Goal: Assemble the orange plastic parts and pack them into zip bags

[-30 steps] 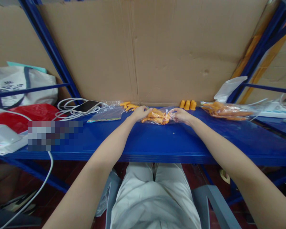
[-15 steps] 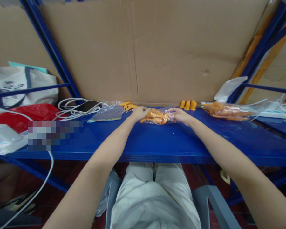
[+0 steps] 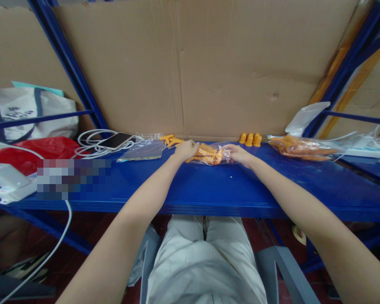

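A clear plastic bag (image 3: 208, 154) with several orange pieces in it lies on the blue shelf top (image 3: 209, 190) in front of me. At its left end, the fingers of my left hand (image 3: 186, 150) are closed on the bag. My right hand (image 3: 239, 154) grips the plastic at the other end, fingertips partly hidden by the film. Just beyond my left hand are loose orange branching pieces (image 3: 171, 140). Three small orange caps (image 3: 250, 139) stand behind my right hand, near the cardboard.
At right lies another clear bag with orange pieces (image 3: 299, 147), near a white power strip (image 3: 367, 147). To the left are flat plastic bags (image 3: 142, 150), a phone (image 3: 116, 141), coiled white cable (image 3: 82, 141) and a red bag (image 3: 50, 154). A cardboard wall (image 3: 224, 71) rises behind.
Both hands stay on the bag in nearly the same place. My left fingers have shifted slightly and look more closed over the bag's left end.
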Demonstrator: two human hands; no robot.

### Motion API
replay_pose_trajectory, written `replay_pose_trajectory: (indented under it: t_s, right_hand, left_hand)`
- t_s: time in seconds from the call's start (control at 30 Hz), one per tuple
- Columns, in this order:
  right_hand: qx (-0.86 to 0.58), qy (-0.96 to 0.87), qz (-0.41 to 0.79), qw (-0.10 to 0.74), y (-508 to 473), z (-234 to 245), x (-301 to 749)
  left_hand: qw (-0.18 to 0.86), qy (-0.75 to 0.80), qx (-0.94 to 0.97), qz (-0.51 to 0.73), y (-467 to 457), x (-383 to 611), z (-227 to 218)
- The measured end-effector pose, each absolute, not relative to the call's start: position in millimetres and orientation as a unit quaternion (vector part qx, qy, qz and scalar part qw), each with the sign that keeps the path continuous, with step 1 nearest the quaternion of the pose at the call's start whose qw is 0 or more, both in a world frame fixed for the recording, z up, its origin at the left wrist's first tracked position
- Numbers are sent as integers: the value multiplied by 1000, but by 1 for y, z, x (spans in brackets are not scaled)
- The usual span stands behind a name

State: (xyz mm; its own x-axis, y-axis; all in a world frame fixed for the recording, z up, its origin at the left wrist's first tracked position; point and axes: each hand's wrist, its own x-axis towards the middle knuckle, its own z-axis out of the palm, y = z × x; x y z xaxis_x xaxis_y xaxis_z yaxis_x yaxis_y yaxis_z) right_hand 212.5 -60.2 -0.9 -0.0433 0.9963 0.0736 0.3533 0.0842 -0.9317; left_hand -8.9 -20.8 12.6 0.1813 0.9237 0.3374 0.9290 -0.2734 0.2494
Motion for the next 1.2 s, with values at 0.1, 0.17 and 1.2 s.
replay_pose_trajectory:
  t_s: [0.1,0.17,1.2]
  right_hand:
    - [-559,-617,383,400,-62,1,210]
    - [-562,-625,375,391,-63,2,209]
    - [-611,-716,-82,329,-45,7,242]
  left_hand:
    - [57,-557,-784,-268,-22,-5,11]
    - [77,-516,-800,-296,-21,-4,10]
    - [29,-440,-834,-332,-25,3,19]
